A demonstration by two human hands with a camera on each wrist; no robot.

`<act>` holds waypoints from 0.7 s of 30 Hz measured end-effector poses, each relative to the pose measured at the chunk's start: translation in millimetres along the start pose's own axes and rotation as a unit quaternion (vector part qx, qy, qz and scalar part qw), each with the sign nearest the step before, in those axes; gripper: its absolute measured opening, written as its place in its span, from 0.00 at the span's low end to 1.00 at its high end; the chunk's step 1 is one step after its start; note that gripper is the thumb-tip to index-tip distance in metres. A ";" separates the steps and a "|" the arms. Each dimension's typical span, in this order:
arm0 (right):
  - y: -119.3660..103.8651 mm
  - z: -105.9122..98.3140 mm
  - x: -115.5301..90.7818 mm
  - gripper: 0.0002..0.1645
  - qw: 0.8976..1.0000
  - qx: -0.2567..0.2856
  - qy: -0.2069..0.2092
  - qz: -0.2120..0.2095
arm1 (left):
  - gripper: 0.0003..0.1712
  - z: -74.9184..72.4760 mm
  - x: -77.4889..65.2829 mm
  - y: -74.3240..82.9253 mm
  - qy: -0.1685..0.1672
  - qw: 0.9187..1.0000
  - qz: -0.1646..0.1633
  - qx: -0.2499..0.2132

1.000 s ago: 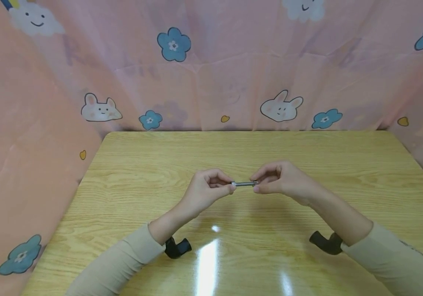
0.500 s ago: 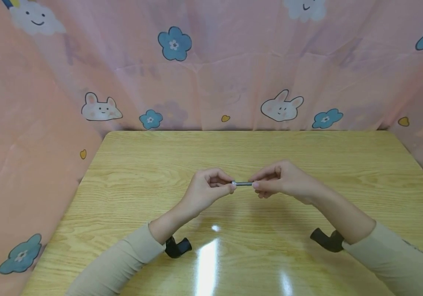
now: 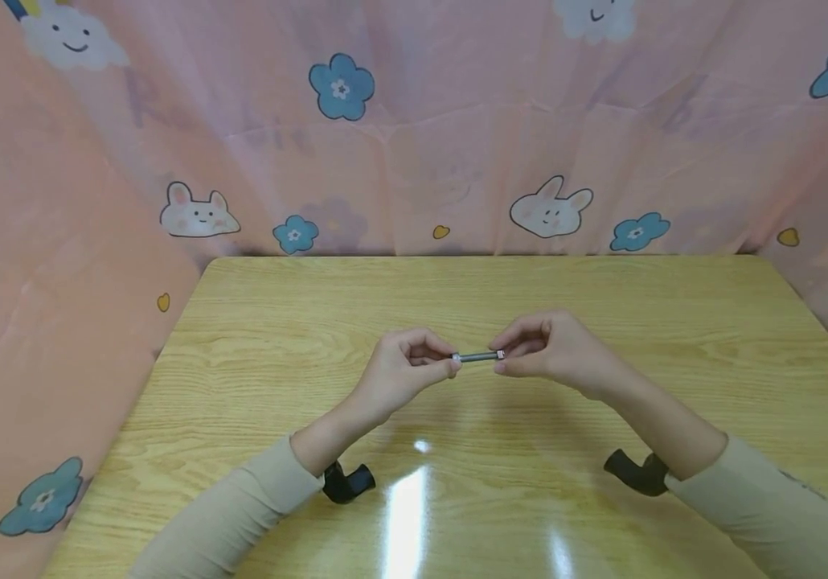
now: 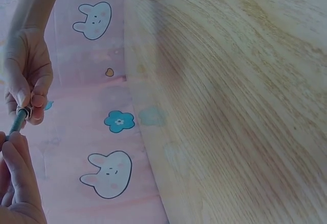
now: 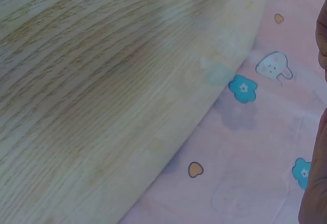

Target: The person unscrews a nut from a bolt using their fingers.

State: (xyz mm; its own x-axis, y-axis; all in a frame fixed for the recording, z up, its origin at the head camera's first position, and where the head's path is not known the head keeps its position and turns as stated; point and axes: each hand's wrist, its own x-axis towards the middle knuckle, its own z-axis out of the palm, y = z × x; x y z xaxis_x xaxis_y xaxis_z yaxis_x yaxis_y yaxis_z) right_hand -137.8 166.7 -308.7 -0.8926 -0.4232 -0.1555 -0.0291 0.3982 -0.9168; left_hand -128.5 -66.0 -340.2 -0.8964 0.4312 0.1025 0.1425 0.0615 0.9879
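A slim metal bolt (image 3: 477, 357) is held level above the table, between both hands. My left hand (image 3: 403, 370) pinches its left end with thumb and forefinger, which hide part of that end. At the other end a small shiny nut (image 3: 501, 354) shows between the thumb and forefinger of my right hand (image 3: 562, 354). The left wrist view has the bolt's threaded shank (image 4: 19, 120) at its left edge, with the right hand's fingertips around the nut. In the right wrist view, only slivers of hand (image 5: 314, 183) appear at the right edge; the bolt is out of sight there.
The wood-grain table (image 3: 276, 305) lies under both hands, with glare near its front. Behind it hangs a pink printed curtain (image 3: 421, 161), which also covers both sides. A black wrist mount (image 3: 347, 482) is at the left cuff, another (image 3: 637, 473) at the right.
The right thumb slid forward over the nut, hiding it half a second ago, then drew back so the nut shows again. The bolt's right end is slightly higher. The left hand stayed still.
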 end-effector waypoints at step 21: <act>12.3 -7.5 0.5 0.18 0.999 0.046 0.011 0.000 | 0.08 -5.3 0.9 -3.6 -0.002 1.000 -0.002 -0.011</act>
State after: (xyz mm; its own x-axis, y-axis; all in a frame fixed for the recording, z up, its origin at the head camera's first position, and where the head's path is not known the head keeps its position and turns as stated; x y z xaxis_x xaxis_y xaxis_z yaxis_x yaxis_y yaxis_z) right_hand -142.0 177.5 -317.3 -0.9024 -0.4043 -0.1488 0.0117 0.3222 -0.9466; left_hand -132.0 -70.7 -343.0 -0.8950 0.4353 0.0973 0.1289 0.0434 0.9907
